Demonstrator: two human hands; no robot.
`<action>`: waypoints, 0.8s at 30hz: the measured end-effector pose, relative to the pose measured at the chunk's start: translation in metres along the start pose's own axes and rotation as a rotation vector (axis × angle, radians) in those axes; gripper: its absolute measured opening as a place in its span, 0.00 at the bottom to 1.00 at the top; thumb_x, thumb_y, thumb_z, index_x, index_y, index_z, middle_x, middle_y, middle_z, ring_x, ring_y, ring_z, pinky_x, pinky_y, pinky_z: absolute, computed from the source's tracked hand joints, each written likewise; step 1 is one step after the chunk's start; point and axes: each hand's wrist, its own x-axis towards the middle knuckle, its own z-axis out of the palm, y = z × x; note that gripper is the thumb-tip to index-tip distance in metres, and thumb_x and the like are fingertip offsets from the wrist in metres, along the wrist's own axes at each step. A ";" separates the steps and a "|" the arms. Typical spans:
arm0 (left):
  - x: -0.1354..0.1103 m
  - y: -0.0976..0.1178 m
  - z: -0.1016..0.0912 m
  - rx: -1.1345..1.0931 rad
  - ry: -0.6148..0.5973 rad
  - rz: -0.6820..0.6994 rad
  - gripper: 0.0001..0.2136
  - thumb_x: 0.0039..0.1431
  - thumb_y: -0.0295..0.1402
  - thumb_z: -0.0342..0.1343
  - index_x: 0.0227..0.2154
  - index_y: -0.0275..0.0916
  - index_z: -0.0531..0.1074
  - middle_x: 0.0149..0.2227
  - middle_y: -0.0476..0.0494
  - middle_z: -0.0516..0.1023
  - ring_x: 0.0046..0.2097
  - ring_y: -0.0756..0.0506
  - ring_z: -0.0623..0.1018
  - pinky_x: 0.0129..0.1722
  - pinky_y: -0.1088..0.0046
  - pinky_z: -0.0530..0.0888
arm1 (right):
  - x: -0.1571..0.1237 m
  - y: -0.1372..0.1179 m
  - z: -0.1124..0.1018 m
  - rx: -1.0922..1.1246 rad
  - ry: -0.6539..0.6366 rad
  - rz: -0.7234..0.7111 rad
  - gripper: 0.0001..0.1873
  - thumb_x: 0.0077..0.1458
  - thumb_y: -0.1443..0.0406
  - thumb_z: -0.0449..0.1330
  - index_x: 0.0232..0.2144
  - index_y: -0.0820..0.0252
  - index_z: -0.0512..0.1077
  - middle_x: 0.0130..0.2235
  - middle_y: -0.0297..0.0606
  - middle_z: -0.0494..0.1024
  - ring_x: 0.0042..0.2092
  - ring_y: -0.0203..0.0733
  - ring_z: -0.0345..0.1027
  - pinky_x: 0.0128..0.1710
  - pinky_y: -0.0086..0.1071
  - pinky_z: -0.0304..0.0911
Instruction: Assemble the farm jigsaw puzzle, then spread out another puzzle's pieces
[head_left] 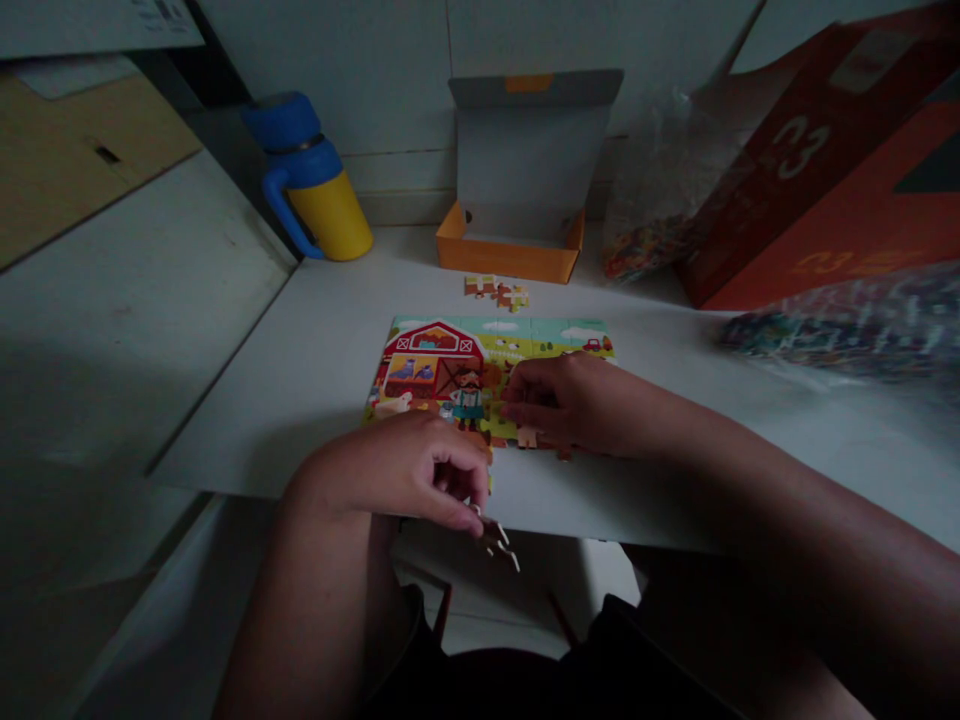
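Note:
A farm-scene jigsaw puzzle [469,350] with a red barn and a figure lies mostly assembled on the white table. Several puzzle pieces [499,542] stick out from between the thumb and fingers of my left hand [420,468], which is closed in front of the puzzle at the table's near edge. My right hand [566,405] rests over the right half of the puzzle, thumb and fingers drawn together; whatever lies between them is hidden. Beyond the puzzle's upper edge sit a few loose pieces [512,297] near the box.
An orange box [510,260] stands with its lid raised at the back. To its left is a blue-and-yellow flask [330,205]. On the right are a plastic bag of pieces [652,235], a large red-orange box [817,210] and another filled bag [847,325].

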 end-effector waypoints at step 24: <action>0.001 0.004 0.004 0.063 0.055 -0.073 0.08 0.62 0.39 0.69 0.36 0.40 0.81 0.31 0.50 0.80 0.30 0.52 0.75 0.31 0.77 0.68 | 0.004 -0.003 0.006 -0.209 0.051 0.100 0.14 0.61 0.52 0.66 0.41 0.55 0.75 0.35 0.38 0.82 0.30 0.39 0.67 0.29 0.34 0.48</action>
